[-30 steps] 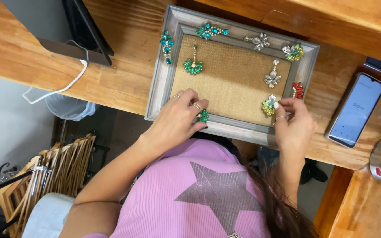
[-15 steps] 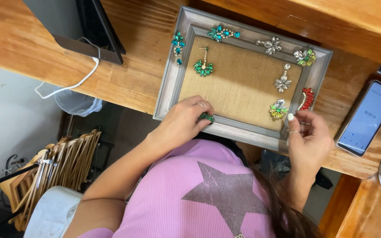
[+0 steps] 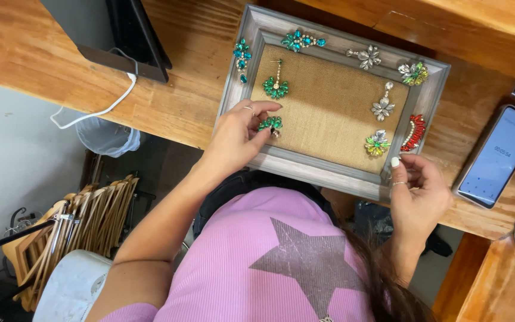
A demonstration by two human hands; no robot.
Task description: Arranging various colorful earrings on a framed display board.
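Here, left hand (image 3: 236,134) pinching green earring (image 3: 269,124), over burlap frame (image 3: 305,170)

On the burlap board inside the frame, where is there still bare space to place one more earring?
The burlap is bare in its middle, between the green drop earring and the silver drop earring, and down to the lower frame edge. It is crowded along the top frame edge and the right side, and where the left hand pinches a green earring.

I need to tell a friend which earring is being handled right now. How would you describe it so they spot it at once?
Find the grey wooden picture frame with a burlap panel on the wooden desk. Near its lower left corner, the left hand pinches a green jewelled earring. Unlike the green drop earring above it, it is between fingertips.
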